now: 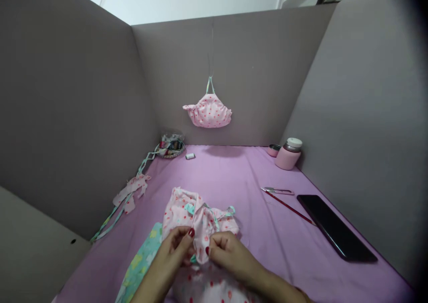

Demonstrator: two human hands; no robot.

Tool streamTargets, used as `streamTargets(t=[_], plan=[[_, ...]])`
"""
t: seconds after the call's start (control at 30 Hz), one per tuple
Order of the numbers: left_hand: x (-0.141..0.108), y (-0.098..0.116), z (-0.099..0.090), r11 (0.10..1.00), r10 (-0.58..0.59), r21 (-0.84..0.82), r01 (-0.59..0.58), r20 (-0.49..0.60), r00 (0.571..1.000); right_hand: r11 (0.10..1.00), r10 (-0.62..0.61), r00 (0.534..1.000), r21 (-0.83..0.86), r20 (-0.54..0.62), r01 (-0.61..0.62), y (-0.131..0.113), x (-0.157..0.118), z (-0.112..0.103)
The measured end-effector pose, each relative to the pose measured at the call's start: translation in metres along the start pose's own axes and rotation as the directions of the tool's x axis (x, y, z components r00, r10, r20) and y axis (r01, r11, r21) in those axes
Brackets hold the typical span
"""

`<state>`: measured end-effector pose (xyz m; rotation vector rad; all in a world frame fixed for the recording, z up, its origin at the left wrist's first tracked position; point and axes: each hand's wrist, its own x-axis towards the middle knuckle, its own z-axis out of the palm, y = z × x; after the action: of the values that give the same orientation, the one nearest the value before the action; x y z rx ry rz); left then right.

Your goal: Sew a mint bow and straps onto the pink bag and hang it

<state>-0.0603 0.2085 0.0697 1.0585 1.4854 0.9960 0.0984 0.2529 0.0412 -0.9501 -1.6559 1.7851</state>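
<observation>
Both my hands low at the near edge of the worktop (254,178). Left grip (174,249) pinches the pink spotted fabric piece (200,218), thumb on top. Right grip (227,249) clenched on the same gathered fold, just beside the left. Fabric lies bunched, with a teal ribbon (227,211) looped at its top. Scissors (277,190) and phone (336,234) well apart, right side.

Grey partition walls (73,107) round lilac-covered table (234,174), white wall (187,0) behind.
</observation>
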Motion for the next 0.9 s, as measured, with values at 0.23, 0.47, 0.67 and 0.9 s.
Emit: streamTargets(t=[0.23, 0.47, 0.67, 0.9], plan=[[0.025, -0.01, 0.026, 0.983, -0.083, -0.148, 0.106, 0.15, 0.985, 0.999, -0.025, 1.0, -0.044, -0.003, 0.025, 0.008, -0.008, 0.001], [0.008, -0.023, 0.019, 0.906, -0.043, -0.395, 0.152, 0.271, 0.962, 0.998, -0.061, 0.991, -0.029, -0.119, 0.058, -0.001, -0.005, -0.013], [-0.002, -0.019, 0.015, 0.954, 0.04, -0.299, 0.019, 0.189, 0.981, 0.985, -0.146, 0.973, -0.115, -0.178, 0.127, -0.013, -0.015, -0.009], [0.002, -0.03, 0.019, 0.942, 0.034, -0.336, 0.021, 0.158, 0.987, 0.974, -0.158, 0.972, -0.191, -0.176, 0.123, -0.019, -0.02, -0.01]])
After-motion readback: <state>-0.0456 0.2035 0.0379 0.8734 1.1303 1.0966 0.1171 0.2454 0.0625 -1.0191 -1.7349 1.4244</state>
